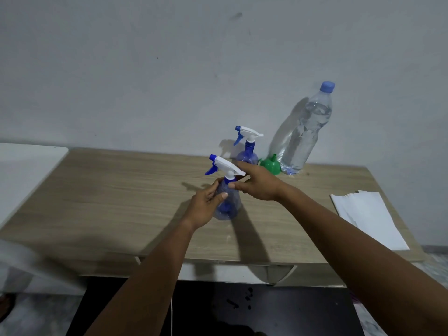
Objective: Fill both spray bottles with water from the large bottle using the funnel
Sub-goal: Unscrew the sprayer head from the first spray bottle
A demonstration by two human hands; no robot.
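A clear blue spray bottle (229, 207) with a white and blue trigger head stands near the middle of the wooden table (121, 197). My left hand (206, 204) wraps its body from the left. My right hand (257, 184) pinches the neck just under the trigger head. A second spray bottle (247, 151) stands behind it by the wall, untouched. A green funnel (271, 164) lies mouth down to its right. The large clear water bottle (305, 132) with a blue cap stands beside the funnel, mostly full.
White sheets of paper (371, 219) lie at the table's right edge. A white surface (24, 170) adjoins the table on the left. The grey wall runs right behind the bottles. A dark floor area shows below the front edge.
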